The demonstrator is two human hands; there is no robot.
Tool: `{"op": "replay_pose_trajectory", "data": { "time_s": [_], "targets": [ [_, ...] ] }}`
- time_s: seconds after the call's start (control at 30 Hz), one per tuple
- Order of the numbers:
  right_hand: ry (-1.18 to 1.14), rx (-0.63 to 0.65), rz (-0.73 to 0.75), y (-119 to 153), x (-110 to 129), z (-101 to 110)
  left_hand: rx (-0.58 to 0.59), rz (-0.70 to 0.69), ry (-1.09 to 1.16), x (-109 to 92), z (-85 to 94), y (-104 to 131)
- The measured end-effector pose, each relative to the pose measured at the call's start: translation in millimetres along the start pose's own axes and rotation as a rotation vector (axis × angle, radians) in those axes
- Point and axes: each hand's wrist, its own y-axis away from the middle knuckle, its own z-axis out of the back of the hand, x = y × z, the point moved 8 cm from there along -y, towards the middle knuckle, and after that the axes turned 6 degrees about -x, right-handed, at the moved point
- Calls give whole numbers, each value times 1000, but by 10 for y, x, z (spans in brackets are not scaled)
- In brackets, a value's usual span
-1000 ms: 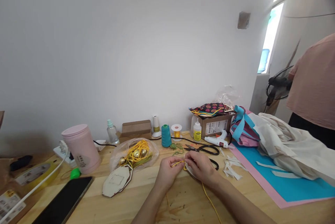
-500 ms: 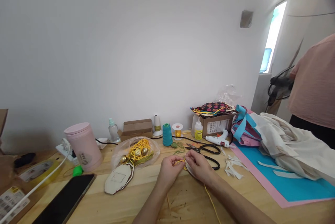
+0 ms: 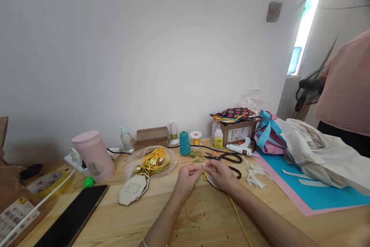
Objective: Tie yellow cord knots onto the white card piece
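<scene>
Thin yellow cord point(image 3: 239, 217); flat white piece point(image 3: 212, 180)

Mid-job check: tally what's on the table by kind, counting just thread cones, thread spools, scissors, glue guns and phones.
Teal thread cone and white thread cone: 2
Thread spool: 1
Scissors: 1
Glue gun: 1
Phone: 1
Total: 6

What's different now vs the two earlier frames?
View tilted down slightly, so things sit higher in frame. The stretch of yellow cord that crossed the left hand's fingertips no longer shows there. No clear grab or release; right hand still pinching. Scissors, phone, teal thread cone unmoved.
</scene>
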Motion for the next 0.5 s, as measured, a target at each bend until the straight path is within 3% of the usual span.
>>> {"op": "replay_pose_trajectory", "data": {
  "time_s": [0.27, 0.5],
  "targets": [
    [6, -24, 14, 16, 22, 2, -7, -45, -59, -24, 12, -23],
    [-10, -69, -7, 30, 64, 50, 21, -20, 24, -27, -13, -13]
  ]
}}
